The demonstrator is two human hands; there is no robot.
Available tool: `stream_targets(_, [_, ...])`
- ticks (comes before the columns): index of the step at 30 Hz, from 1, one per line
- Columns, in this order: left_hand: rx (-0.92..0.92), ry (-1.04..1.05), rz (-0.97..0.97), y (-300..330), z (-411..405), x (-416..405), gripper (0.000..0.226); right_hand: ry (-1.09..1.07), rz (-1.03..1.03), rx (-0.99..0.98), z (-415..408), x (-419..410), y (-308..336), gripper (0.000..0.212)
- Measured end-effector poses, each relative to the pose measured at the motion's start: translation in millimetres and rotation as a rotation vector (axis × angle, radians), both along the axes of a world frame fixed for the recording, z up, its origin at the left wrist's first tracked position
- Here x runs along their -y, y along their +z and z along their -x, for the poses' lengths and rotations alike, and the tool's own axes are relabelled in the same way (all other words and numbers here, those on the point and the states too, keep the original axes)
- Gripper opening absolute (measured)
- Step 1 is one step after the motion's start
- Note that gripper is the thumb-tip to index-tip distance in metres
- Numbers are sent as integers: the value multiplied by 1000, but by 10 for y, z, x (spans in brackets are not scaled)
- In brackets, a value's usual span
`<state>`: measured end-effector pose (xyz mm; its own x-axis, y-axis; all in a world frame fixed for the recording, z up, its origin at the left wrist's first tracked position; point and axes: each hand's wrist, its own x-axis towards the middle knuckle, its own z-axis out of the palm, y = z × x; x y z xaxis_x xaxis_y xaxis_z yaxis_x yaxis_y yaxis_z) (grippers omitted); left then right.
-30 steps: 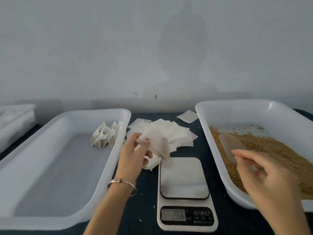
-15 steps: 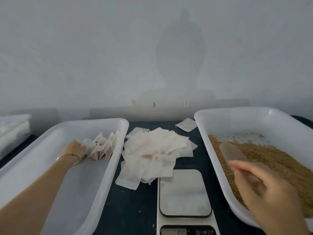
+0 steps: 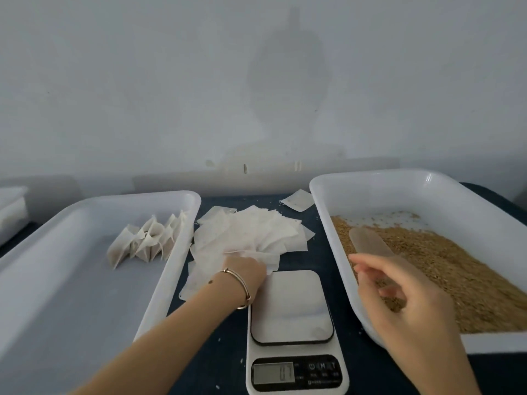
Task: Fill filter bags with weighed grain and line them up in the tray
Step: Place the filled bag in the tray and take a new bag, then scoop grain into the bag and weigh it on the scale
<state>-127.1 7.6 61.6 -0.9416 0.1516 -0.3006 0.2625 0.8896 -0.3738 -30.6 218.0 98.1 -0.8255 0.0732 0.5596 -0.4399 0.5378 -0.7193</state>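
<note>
The left hand [image 3: 246,269] is laid on the near edge of the loose pile of empty filter bags [image 3: 251,238], its fingers tucked beneath the papers, so whether one bag is pinched cannot be told. The filled bags [image 3: 148,240] are lined up in the left tray [image 3: 71,280], further out and to the left of that hand. The right hand [image 3: 405,297] is held loosely curled, gripping nothing, just short of the scoop [image 3: 370,242] resting on the grain [image 3: 456,266]. Several thin bags could be lifted together, as they overlap and cling. The fan could also be dragged onto the scale [image 3: 291,306], just right of the wrist, and the reading disturbed. The display digits are blurred, and the scoop's handle is masked by the right hand.
</note>
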Motion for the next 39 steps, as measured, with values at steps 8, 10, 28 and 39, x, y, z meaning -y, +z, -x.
stream_targets(8, [-157,164,-111,35,-14,174,28,-11,2,10,-35,-15,-14,26])
stream_targets(10, [-241,225,-218,123,-79,223,26,-13,-9,2,-34,5,-30,25])
stream_targets(28, [204,753,-2298,-45,-1366,-52,38,519,622,878,-132,529,-230,36])
stream_targets(39, [-737,561,-1898,-103,-1329,-167,24,209,322,481,-118,507,-400,23])
